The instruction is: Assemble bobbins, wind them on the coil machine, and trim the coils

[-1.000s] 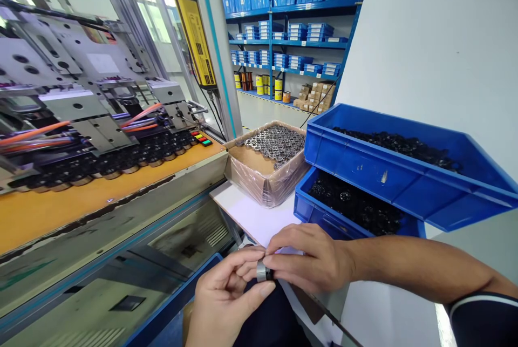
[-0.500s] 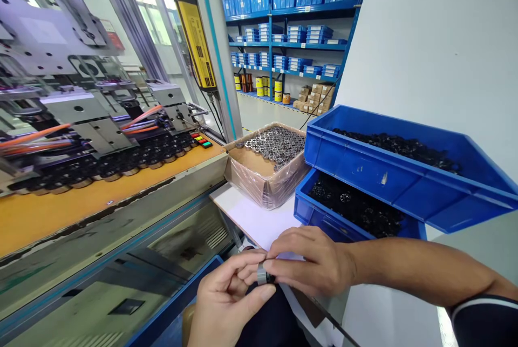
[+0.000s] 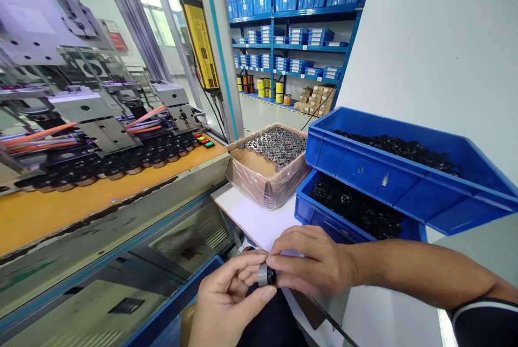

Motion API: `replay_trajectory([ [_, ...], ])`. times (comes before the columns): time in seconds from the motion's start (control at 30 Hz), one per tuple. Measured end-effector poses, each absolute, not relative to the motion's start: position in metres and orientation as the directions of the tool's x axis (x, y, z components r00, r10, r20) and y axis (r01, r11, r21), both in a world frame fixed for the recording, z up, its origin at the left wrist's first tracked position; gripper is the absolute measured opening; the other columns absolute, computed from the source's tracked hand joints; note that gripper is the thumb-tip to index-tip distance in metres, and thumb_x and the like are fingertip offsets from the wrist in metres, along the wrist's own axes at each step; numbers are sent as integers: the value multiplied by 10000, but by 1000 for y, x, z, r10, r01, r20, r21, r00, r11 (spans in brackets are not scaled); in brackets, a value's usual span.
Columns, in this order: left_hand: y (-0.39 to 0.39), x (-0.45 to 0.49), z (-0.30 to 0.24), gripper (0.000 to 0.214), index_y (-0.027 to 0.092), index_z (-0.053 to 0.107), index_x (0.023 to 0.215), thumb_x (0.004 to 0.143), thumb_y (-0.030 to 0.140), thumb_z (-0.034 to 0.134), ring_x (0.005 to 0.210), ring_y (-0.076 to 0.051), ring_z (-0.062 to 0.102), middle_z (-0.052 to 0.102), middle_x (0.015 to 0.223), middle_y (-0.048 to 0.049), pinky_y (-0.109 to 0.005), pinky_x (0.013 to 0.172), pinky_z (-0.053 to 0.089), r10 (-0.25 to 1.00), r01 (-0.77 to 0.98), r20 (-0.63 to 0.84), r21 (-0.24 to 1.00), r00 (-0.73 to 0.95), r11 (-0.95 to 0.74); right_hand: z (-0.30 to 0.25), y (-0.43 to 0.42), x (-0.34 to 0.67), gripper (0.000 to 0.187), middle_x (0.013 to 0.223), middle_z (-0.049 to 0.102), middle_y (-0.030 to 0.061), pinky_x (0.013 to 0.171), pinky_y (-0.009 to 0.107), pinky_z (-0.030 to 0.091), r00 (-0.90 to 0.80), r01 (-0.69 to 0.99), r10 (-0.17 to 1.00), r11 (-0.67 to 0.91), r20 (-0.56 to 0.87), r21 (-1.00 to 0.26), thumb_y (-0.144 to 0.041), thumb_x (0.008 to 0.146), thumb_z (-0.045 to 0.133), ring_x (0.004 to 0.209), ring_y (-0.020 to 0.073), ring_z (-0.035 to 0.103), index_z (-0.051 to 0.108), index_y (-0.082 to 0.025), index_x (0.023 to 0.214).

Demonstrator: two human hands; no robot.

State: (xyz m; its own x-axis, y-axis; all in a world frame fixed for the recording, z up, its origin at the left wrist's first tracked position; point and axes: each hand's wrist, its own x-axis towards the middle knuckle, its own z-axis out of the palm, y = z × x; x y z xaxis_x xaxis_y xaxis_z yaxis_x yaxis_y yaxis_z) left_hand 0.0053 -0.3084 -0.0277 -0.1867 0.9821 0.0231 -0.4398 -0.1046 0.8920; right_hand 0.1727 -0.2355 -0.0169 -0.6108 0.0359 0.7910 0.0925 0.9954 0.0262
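Between my two hands, low in the middle of the head view, is a small stator core (image 3: 263, 274), a grey metal ring with a black plastic piece on its right end. My left hand (image 3: 226, 296) pinches it between thumb and fingers. From the right, my right hand (image 3: 313, 260) closes its thumb and fingertips on the black end; the exact contact is partly hidden. Beyond the hands stands a plastic-lined cardboard box (image 3: 265, 193) with many metal cores inside. To the right, an upper blue bin (image 3: 364, 161) and a lower blue bin (image 3: 309, 212) hold black parts.
On the left, a machine (image 3: 107, 134) with orange tubes stands over rows of black-topped cores (image 3: 117, 169) on an orange worktop (image 3: 121, 204). Coloured buttons (image 3: 204, 140) sit at its corner. A white table (image 3: 253, 223) supports the box. Blue shelving (image 3: 295, 15) stands behind.
The right thumb has shifted slightly, so more of the ring and its black end shows. Both hands stay on the stator core. The whole view has moved a little.
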Motion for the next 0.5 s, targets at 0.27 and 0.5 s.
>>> replay_trajectory([
  [0.27,-308,5,-30,337,214,799,801,504,264,952,711,-153,750,795,769,-23,-174,695,591,987,-448,23,889,-158,-92,-14,-236,172,217,946,649,113,746,288,591,-611,104,26,993,791,48,-184,929,618,850,168,635,597,-48,1097],
  [0.5,-308,3,-32,339,208,798,795,501,270,955,737,-164,760,807,817,-35,-183,713,598,985,-444,21,891,-170,-96,-12,-236,173,179,966,658,109,754,277,587,-621,101,32,994,783,40,-172,943,594,859,156,640,609,-69,1089],
])
